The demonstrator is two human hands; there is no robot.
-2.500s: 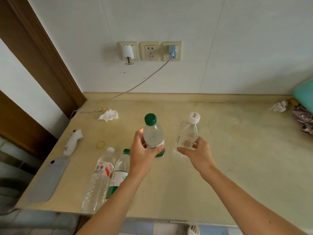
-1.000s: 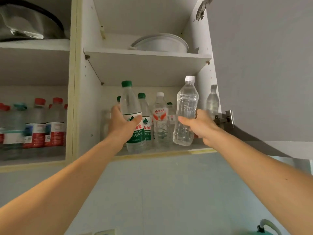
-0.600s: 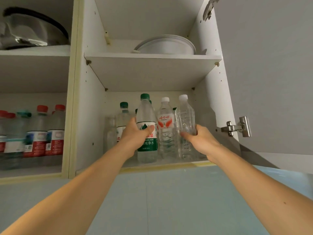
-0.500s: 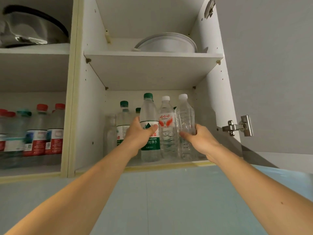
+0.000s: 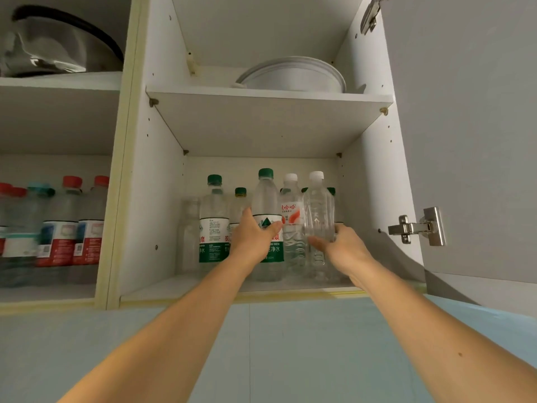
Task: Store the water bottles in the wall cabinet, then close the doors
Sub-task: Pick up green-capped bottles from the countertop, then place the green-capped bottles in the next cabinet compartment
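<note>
The wall cabinet (image 5: 145, 199) is open in front of me. My left hand (image 5: 252, 237) grips a green-capped, green-labelled bottle (image 5: 266, 199) standing on the lower shelf (image 5: 180, 289). My right hand (image 5: 340, 245) holds a clear, white-capped bottle (image 5: 318, 210) just to its right, also down at shelf level. Between them stands a white-capped bottle with a red label (image 5: 290, 210). Several more green-capped bottles (image 5: 213, 216) stand behind and to the left.
The open grey door (image 5: 470, 135) hangs at the right on a metal hinge (image 5: 418, 226). A white bowl (image 5: 293, 74) sits on the upper shelf. The left compartment holds several red-capped bottles (image 5: 72, 222) and a metal pot (image 5: 58, 48) above. Blue wall lies below.
Both hands lifted the two bottles from the counter to the cabinet and pushed them onto the lower shelf; since half a second ago they have moved slightly deeper in.
</note>
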